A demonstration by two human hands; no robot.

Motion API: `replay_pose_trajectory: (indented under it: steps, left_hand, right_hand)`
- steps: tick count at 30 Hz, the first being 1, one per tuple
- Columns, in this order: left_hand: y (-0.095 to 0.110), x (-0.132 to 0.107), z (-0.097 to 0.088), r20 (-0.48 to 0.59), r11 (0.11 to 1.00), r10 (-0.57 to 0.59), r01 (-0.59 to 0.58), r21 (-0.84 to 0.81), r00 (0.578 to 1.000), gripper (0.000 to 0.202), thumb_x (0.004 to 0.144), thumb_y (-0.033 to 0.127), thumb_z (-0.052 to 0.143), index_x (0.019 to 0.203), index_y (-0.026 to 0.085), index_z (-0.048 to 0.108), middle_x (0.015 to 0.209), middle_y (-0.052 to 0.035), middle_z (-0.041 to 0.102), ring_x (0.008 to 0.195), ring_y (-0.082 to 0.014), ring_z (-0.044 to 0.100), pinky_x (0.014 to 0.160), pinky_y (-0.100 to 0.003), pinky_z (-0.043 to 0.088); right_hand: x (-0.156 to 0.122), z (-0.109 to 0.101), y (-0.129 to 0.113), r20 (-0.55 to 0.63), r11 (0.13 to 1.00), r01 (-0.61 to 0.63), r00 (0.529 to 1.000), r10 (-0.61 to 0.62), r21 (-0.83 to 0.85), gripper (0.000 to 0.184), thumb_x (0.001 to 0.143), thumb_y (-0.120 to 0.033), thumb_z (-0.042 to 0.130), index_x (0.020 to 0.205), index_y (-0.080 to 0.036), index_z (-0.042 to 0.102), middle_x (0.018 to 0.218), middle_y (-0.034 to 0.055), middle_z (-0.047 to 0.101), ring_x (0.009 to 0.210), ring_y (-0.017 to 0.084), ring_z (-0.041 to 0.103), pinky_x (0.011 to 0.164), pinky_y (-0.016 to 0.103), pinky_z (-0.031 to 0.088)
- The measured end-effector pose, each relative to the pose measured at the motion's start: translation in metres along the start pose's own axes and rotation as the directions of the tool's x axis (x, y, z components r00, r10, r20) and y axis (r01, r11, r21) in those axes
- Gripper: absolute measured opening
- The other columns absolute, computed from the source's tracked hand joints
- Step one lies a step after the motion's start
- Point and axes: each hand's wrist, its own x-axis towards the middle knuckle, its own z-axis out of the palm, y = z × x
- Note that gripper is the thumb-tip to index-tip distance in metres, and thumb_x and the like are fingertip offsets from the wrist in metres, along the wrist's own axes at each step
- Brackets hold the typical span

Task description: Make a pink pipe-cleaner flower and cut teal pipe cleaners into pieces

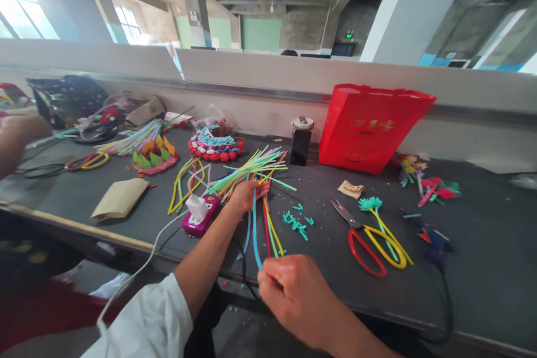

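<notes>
My right hand [293, 285] is closed in a fist at the table's front edge, gripping the lower end of a blue pipe cleaner [255, 235]. This pipe cleaner runs up to my left hand [248, 196], which lies with fingers stretched out against a bundle of pale green, yellow and lilac pipe cleaners [255, 170]. Below the left hand, red, green and yellow pipe cleaners [272, 226] stick out toward me. Part of the bundle is hidden by the hand. Small teal clippings [297, 225] are scattered to the right.
Scissors [356, 235] lie beside a teal flower [371, 204] and a glue gun [432, 240]. A purple power strip [199, 221] with a white cable stands left. Behind are a phone [300, 147] and a red bag [369, 134]. Another person's hand [23, 131] shows far left.
</notes>
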Motion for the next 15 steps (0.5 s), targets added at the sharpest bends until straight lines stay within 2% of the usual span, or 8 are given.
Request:
replay_pose_trajectory:
  steps: [3, 5, 6, 7, 9, 11, 13, 15]
  left_hand:
    - [0.0, 0.007, -0.001, -0.01, 0.999, 0.037, -0.037, 0.003, 0.999, 0.014, 0.076, 0.0, 0.057, 0.085, 0.009, 0.064, 0.079, -0.0127, 0.073, 0.073, -0.0184, 0.072, 0.074, -0.028, 0.059]
    - [0.001, 0.009, 0.0, -0.007, 0.997, 0.077, -0.077, 0.018, 0.997, 0.011, 0.077, 0.002, 0.057, 0.081, 0.01, 0.063, 0.079, -0.0125, 0.072, 0.074, -0.0179, 0.071, 0.077, -0.028, 0.058]
    - [0.002, 0.009, 0.0, 0.0, 0.995, 0.1, -0.1, 0.03, 0.995, 0.01, 0.077, 0.003, 0.057, 0.079, 0.01, 0.063, 0.079, -0.0124, 0.072, 0.076, -0.018, 0.071, 0.079, -0.029, 0.058]
    - [0.004, 0.008, 0.001, 0.011, 0.991, 0.126, -0.126, 0.045, 0.992, 0.009, 0.076, 0.004, 0.058, 0.079, 0.011, 0.063, 0.08, -0.0124, 0.073, 0.078, -0.0184, 0.071, 0.08, -0.031, 0.058]
    - [0.007, 0.004, 0.003, 0.038, 0.978, 0.188, -0.191, 0.088, 0.981, 0.006, 0.075, 0.01, 0.062, 0.08, 0.012, 0.063, 0.084, -0.0125, 0.073, 0.082, -0.0196, 0.071, 0.083, -0.033, 0.057]
    - [0.008, -0.002, 0.007, 0.073, 0.951, 0.259, -0.268, 0.154, 0.963, 0.012, 0.075, 0.017, 0.066, 0.086, 0.013, 0.064, 0.088, -0.0122, 0.073, 0.085, -0.0201, 0.07, 0.083, -0.034, 0.056]
    - [0.007, -0.01, 0.012, 0.114, 0.905, 0.327, -0.345, 0.25, 0.938, 0.021, 0.074, 0.022, 0.069, 0.093, 0.014, 0.066, 0.092, -0.0097, 0.073, 0.087, -0.0191, 0.069, 0.084, -0.032, 0.054]
    - [0.003, -0.016, 0.016, 0.167, 0.837, 0.369, -0.405, 0.369, 0.914, 0.026, 0.069, 0.021, 0.074, 0.094, 0.018, 0.07, 0.093, -0.0059, 0.073, 0.089, -0.0185, 0.067, 0.085, -0.029, 0.051]
  right_hand:
    - [-0.019, 0.007, 0.004, 0.093, 0.986, 0.1, 0.989, -0.113, 0.131, 0.03, 0.079, -0.016, 0.05, 0.051, -0.021, 0.04, 0.049, -0.0035, 0.053, 0.046, 0.01, 0.046, 0.049, 0.026, 0.025]
    - [-0.027, 0.012, 0.007, 0.237, 0.955, 0.202, 0.938, -0.252, 0.219, 0.033, 0.073, -0.018, 0.056, 0.048, -0.021, 0.035, 0.046, -0.0051, 0.047, 0.043, 0.01, 0.043, 0.047, 0.025, 0.025]
    - [-0.03, 0.012, 0.009, 0.251, 0.945, 0.216, 0.928, -0.277, 0.244, 0.034, 0.071, -0.017, 0.056, 0.048, -0.02, 0.032, 0.044, -0.0057, 0.043, 0.042, 0.009, 0.039, 0.046, 0.025, 0.024]
    - [-0.033, 0.009, 0.011, 0.234, 0.951, 0.187, 0.94, -0.246, 0.246, 0.033, 0.072, -0.016, 0.055, 0.05, -0.02, 0.031, 0.045, -0.006, 0.042, 0.043, 0.009, 0.038, 0.046, 0.025, 0.024]
    - [-0.038, -0.005, 0.017, 0.12, 0.971, 0.058, 0.989, -0.087, 0.231, 0.031, 0.075, -0.014, 0.05, 0.053, -0.02, 0.03, 0.048, -0.0061, 0.038, 0.045, 0.009, 0.036, 0.048, 0.024, 0.025]
    - [-0.043, -0.026, 0.027, 0.089, 0.971, -0.063, 0.995, 0.043, 0.232, 0.032, 0.084, -0.018, 0.046, 0.056, -0.021, 0.033, 0.052, -0.0052, 0.038, 0.051, 0.01, 0.038, 0.051, 0.024, 0.026]
    - [-0.048, -0.046, 0.04, 0.07, 0.962, -0.138, 0.99, 0.124, 0.237, 0.037, 0.091, -0.028, 0.045, 0.056, -0.021, 0.037, 0.053, -0.0041, 0.039, 0.052, 0.011, 0.038, 0.05, 0.024, 0.027]
    - [-0.055, -0.062, 0.056, 0.096, 0.943, -0.199, 0.979, 0.179, 0.267, 0.037, 0.092, -0.033, 0.044, 0.057, -0.021, 0.048, 0.054, -0.0019, 0.046, 0.054, 0.013, 0.044, 0.052, 0.025, 0.031]
